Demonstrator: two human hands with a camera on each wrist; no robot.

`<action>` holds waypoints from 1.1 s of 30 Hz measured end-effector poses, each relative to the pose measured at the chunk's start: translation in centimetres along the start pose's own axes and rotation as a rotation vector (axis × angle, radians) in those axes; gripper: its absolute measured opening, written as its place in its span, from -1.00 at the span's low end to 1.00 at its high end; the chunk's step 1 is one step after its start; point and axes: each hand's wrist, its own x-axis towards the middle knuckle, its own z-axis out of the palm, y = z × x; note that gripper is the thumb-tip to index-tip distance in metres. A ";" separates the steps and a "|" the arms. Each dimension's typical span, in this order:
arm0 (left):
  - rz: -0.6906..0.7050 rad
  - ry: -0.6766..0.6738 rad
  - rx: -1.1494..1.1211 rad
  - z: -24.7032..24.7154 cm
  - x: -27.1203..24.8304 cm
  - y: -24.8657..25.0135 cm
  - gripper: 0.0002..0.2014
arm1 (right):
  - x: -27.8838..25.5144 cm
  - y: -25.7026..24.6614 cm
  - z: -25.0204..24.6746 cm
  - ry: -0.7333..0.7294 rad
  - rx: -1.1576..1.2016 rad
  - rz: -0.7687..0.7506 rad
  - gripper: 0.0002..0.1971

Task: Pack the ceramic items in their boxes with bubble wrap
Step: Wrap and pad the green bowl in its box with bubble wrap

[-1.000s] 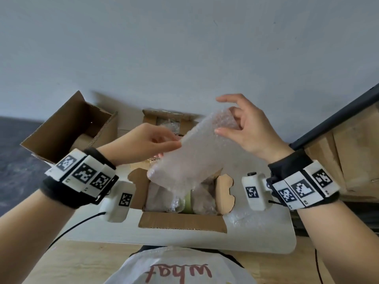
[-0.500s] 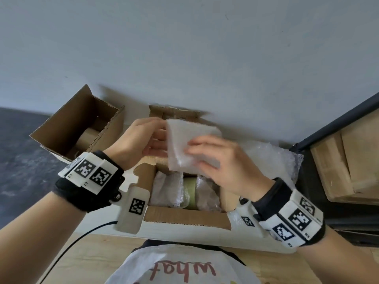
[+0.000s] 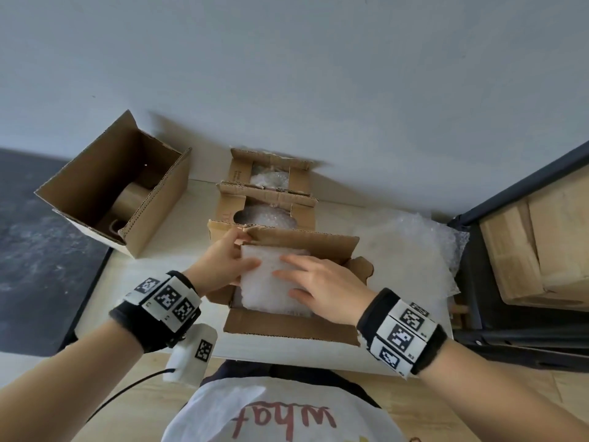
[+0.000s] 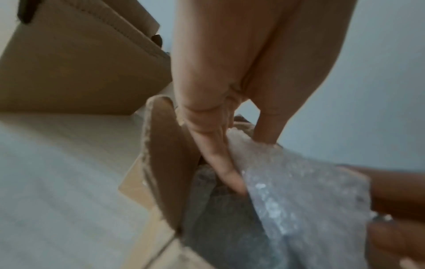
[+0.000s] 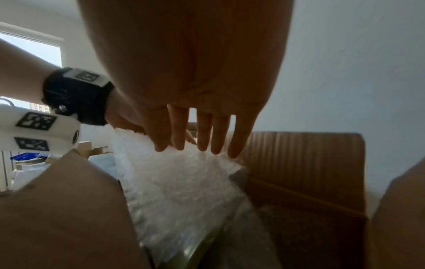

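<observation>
A folded bubble wrap pad [image 3: 264,288] lies in the mouth of the near open cardboard box [image 3: 287,327] and covers what is inside. No ceramic item shows in any view. My left hand [image 3: 242,260] pinches the pad's left edge, thumb on top and fingers beneath. In the left wrist view the left hand [image 4: 241,154] grips the bubble wrap pad [image 4: 299,191] beside a box flap [image 4: 168,163]. My right hand [image 3: 283,275] rests flat on the pad with straight fingers. In the right wrist view the right hand's fingertips [image 5: 202,147] touch the bubble wrap pad [image 5: 179,182].
A larger open box [image 3: 105,186] with a cardboard roll [image 3: 130,199] stands at the left of the white table [image 3: 159,275]. Two small boxes [image 3: 271,180] [image 3: 267,215] stuffed with bubble wrap stand behind. A loose bubble wrap sheet [image 3: 408,250] lies right, beside a dark rack [image 3: 526,234].
The sheet, held spread in the air a second ago, was folded into a pad and lowered onto the near box. My right hand now lies flat on it; the green item is covered.
</observation>
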 end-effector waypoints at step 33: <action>0.732 -0.254 1.543 -0.2 1.5 -3.4 -0.83 | 3.0 1.2 3.4 -0.253 -0.174 0.110 -0.49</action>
